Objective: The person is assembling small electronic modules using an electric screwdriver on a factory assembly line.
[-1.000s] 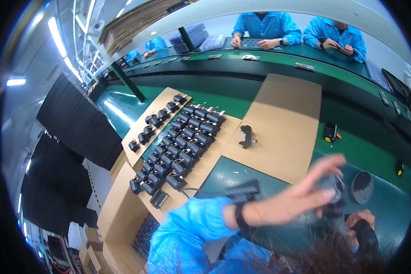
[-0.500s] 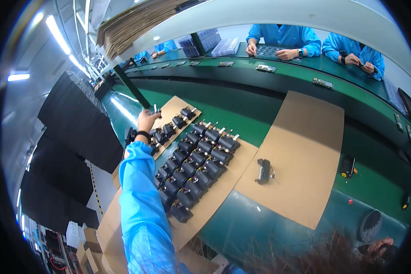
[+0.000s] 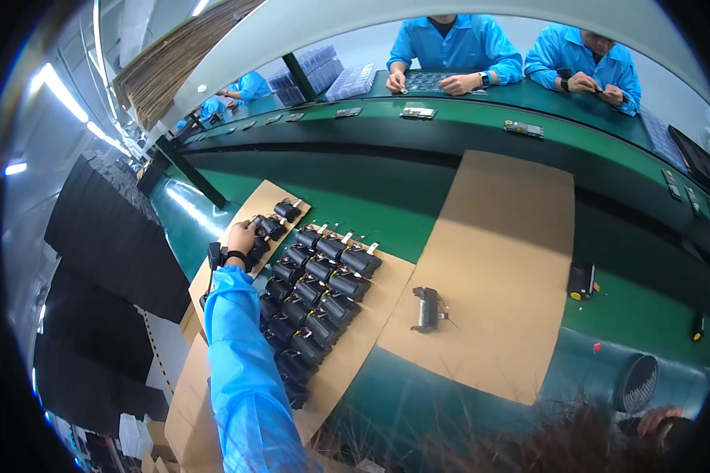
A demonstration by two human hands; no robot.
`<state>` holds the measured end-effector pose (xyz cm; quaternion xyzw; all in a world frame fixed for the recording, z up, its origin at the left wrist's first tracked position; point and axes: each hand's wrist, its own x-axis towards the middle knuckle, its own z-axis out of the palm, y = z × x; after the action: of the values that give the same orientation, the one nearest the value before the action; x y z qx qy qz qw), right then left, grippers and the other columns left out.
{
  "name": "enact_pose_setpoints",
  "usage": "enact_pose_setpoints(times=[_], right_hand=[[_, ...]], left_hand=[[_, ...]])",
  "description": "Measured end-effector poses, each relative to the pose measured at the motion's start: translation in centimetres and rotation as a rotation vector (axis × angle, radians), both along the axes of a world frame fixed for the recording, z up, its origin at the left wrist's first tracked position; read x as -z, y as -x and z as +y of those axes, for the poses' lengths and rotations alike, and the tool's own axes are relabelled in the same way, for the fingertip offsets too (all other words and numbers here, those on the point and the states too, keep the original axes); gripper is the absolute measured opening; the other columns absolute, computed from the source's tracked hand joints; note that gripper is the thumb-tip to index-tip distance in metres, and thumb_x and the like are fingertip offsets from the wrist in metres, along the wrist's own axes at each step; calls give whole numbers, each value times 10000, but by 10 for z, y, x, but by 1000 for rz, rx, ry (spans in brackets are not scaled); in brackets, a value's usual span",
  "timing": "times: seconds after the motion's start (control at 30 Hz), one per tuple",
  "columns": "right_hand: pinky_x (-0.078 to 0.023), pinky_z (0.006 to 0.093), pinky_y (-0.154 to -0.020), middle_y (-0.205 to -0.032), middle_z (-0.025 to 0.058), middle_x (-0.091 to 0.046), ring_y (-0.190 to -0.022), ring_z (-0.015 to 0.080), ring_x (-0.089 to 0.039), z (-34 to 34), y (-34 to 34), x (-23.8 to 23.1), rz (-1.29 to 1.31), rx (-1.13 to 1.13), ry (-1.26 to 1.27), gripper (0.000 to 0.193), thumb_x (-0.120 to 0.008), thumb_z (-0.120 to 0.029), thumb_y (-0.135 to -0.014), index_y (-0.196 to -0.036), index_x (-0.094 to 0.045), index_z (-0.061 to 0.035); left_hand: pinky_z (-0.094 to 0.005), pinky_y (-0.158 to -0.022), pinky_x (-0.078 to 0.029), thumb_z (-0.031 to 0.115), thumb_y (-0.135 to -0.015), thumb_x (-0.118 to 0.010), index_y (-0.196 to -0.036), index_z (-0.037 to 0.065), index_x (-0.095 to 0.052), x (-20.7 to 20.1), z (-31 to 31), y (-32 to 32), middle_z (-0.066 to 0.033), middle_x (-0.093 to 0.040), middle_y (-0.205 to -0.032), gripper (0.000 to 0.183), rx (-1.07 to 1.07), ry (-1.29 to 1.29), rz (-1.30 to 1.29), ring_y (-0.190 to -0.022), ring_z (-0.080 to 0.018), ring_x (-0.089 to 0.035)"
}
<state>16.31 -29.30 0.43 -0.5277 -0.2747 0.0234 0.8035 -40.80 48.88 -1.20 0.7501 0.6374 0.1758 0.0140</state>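
My left hand (image 3: 243, 236), in a blue sleeve with a black wristband, reaches to the small cardboard sheet at the far left. Its fingers are closed around a small greyish piece, mostly hidden, beside a short row of black housings (image 3: 287, 210). To the right of that row, many similar black rounded housings with wires and white tabs (image 3: 322, 270) stand in close rows on a larger cardboard sheet (image 3: 355, 331). At the lower right rim, what seems to be my right hand (image 3: 659, 418) shows beside a dark object, partly behind hair; its fingers are unclear.
One single housing (image 3: 426, 309) lies on a wide cardboard sheet (image 3: 497, 236). A black-and-yellow tool (image 3: 581, 281), a small red bit (image 3: 597, 347) and a round dark mesh-faced object (image 3: 637, 382) are to the right. Across the raised green line (image 3: 465, 126), co-workers (image 3: 456, 51) handle small parts.
My left hand has come down and nearer, from above the far part of the small sheet to its row of housings. The view has turned, shifting the table leftward.
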Motion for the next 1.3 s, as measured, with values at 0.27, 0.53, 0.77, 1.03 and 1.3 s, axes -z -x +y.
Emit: enact_pose_setpoints(times=[0.27, 0.53, 0.77, 1.03, 1.3], right_hand=[[-344, 208, -425, -701, 4, -419, -463, 78, -375, -9, 9, -4, -42, -38, -151, 459, -642, -462, -951, -1025, -417, -69], [-402, 248, -431, -711, 8, -442, -467, 99, -426, -3, 24, -30, -39, -135, -173, 517, -678, -509, -912, -995, -412, -74], [-415, 256, -427, -669, -1, -450, -457, 102, -454, -7, 35, -38, 48, -265, -249, 510, -682, -514, -905, -967, -423, -79], [-416, 263, -404, -653, 0, -448, -431, 104, -447, -25, 36, -44, 76, -235, -343, 519, -691, -517, -899, -948, -413, -81], [-405, 255, -391, -655, 4, -439, -424, 99, -432, -31, 33, -43, 56, -257, -366, 514, -659, -522, -919, -933, -393, -82]], left_hand=[[-414, -989, -463, 192, -894, -612, -1159, -17, -667, -43, -65, -122, -213, -658, -1160, 342, 292, -185, -314, -1118, -366, -611], [-366, -959, -478, 126, -882, -658, -1190, 17, -631, -90, -293, -323, -132, -653, -1127, 328, 1032, 67, -423, -1093, -266, -627], [-386, -952, -466, 204, -818, -755, -1035, 44, -549, -30, -384, -473, -178, -542, -1204, 340, 1267, 65, -271, -1132, -327, -556], [-394, -795, -490, 312, -688, -882, -982, 20, -565, -18, -393, -518, -147, -619, -976, 522, 1049, 178, -503, -923, -289, -595], [-431, -917, -504, 307, -754, -826, -1225, 23, -505, -43, -369, -441, -189, -524, -1252, 636, 939, 69, -224, -1062, -346, -601]])
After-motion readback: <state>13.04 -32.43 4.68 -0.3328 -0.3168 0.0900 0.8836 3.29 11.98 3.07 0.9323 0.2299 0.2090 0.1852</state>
